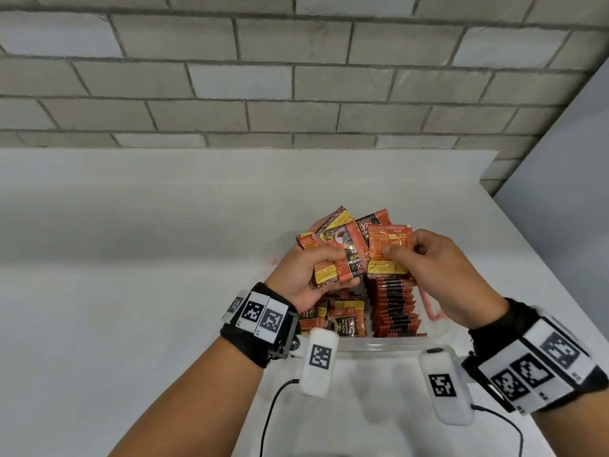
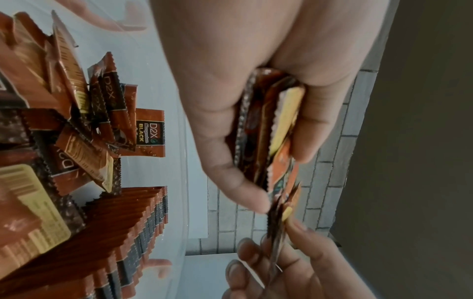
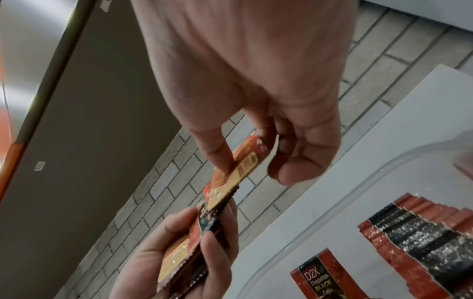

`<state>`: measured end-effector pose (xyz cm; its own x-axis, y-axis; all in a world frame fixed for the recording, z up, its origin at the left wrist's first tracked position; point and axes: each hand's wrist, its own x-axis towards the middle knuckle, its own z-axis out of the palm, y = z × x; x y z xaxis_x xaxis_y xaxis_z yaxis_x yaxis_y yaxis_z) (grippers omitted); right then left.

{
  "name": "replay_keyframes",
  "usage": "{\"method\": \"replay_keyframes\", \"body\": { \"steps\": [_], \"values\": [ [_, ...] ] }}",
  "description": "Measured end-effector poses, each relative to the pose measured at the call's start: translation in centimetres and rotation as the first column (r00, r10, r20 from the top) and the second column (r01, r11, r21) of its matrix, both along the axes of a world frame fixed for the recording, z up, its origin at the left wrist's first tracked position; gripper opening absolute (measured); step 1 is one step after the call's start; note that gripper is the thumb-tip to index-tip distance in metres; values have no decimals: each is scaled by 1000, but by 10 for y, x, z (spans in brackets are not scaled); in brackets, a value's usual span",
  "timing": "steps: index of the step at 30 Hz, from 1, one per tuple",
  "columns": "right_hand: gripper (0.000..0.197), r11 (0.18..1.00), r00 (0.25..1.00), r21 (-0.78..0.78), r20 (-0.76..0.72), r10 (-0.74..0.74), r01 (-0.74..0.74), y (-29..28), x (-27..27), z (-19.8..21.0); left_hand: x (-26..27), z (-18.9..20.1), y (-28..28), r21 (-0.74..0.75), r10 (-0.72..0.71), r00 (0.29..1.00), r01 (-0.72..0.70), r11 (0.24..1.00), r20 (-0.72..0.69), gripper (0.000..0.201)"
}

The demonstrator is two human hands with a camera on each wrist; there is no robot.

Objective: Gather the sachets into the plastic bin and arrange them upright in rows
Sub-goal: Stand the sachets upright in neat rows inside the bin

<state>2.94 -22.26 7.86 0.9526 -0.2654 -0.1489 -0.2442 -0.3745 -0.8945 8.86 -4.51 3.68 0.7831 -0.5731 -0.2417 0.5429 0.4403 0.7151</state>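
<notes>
Before a grey brick wall (image 1: pixel 263 77), a clear plastic bin (image 1: pixel 379 346) rests on the white tabletop (image 1: pixel 131 258). Above the bin, a fanned bunch of sachets (image 1: pixel 342 255) is clutched in the left hand (image 1: pixel 296 275), one sachet (image 1: pixel 389 252) pinched in the right hand (image 1: pixel 441 268). The loose bunch could slip and topple the upright row (image 1: pixel 395 308) inside the bin.

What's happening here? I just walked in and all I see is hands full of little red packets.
A person is sorting coffee sachets into a clear plastic bin on a white table. The left hand grips a fanned bunch of sachets above the bin, and the right hand pinches a single sachet beside that bunch. In the bin, one neat row of upright sachets stands on the right side, while loose sachets still lie jumbled on the left.
</notes>
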Motion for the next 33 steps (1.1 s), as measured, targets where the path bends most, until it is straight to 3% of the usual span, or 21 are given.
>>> {"method": "replay_keyframes", "body": {
  "steps": [3, 8, 10, 13, 17, 24, 30, 33],
  "values": [
    [15, 998, 1000, -56, 2, 18, -18, 5, -2, 2, -2, 1, -1, 35, -48, 997, 45, 998, 67, 43],
    [35, 1000, 992, -2, 124, 29, -29, 14, -5, 3, -4, 3, -6, 94, -83, 993, 75, 993, 86, 51],
    [31, 999, 992, 38, 128, -17, 12, 14, -6, 3, -3, 4, -5, 91, -74, 996, 70, 993, 46, 44],
    [26, 994, 991, 96, 112, -72, 61, 11, -7, 6, 1, 4, -2, 82, -67, 997, 69, 994, -29, 19],
    [28, 982, 999, 188, 25, -28, 23, 9, -5, 7, 2, 5, 0, 105, -63, 998, 62, 993, 13, 13],
    [27, 991, 1000, 133, 19, -6, 3, 10, -1, 2, 3, 3, 0, 129, -31, 998, 23, 991, 55, 20],
    [19, 980, 999, 200, -20, 26, -21, 7, 3, 1, 2, 4, 4, 287, -145, 974, 91, 954, 174, 39],
    [23, 974, 999, 223, -6, 51, -48, 9, 6, 2, 1, 4, 4, 266, -123, 980, 78, 961, 158, 40]
  ]
}}
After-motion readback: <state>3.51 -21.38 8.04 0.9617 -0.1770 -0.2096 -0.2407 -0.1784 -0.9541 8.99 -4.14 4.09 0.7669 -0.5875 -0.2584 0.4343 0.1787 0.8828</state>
